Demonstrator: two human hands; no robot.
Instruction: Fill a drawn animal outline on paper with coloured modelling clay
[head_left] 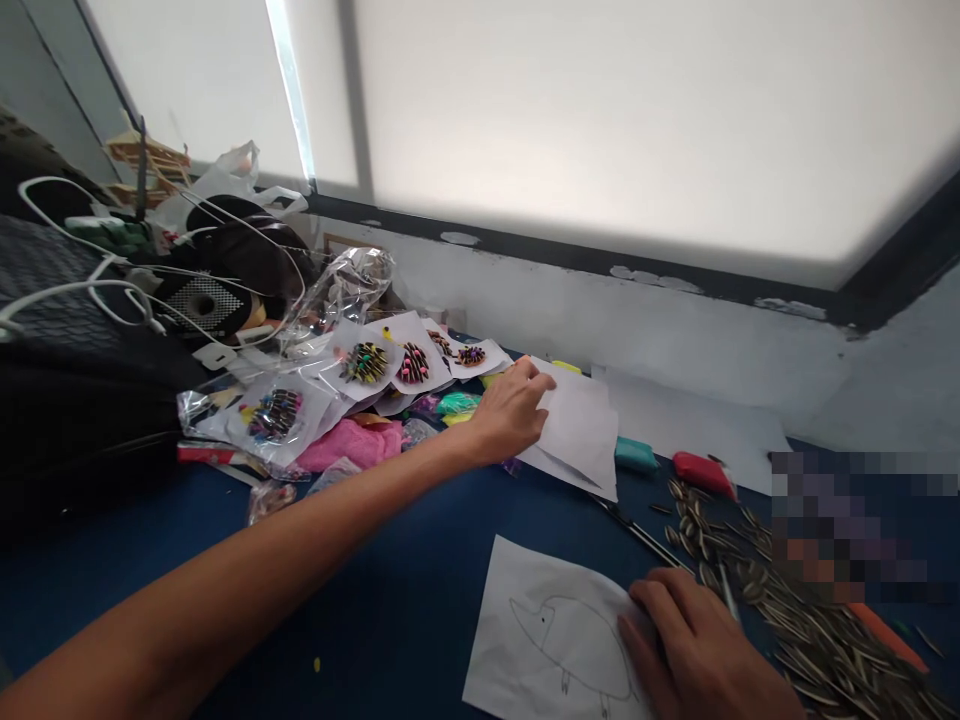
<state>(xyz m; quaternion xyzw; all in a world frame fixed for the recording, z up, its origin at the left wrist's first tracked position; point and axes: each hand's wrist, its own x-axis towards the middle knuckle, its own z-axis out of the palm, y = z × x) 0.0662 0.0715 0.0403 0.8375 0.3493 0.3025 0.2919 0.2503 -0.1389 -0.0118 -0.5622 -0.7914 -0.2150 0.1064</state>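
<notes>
Close to me on the blue tabletop lies a white sheet with a pencil drawing (559,640) of a pointed-nosed, round-bodied animal with short legs. My right hand (697,640) grips its right edge with bent fingers, and the paper curves up a little there. Stretched across the table, my left hand (516,405) is at the left edge of a stack of blank white paper (581,430). Its fingers are curled, and what they hold, if anything, is hidden. A bit of orange shows by its fingertips. Coloured soft packets (459,403) lie just left of it.
Striped sunflower seeds (757,590) are heaped at the right, near a red packet (703,473), a teal packet (636,455) and a thin metal tool (652,540). Decorated paper pieces (365,362), a pink cloth-like bundle (352,445), cables and bags crowd the left.
</notes>
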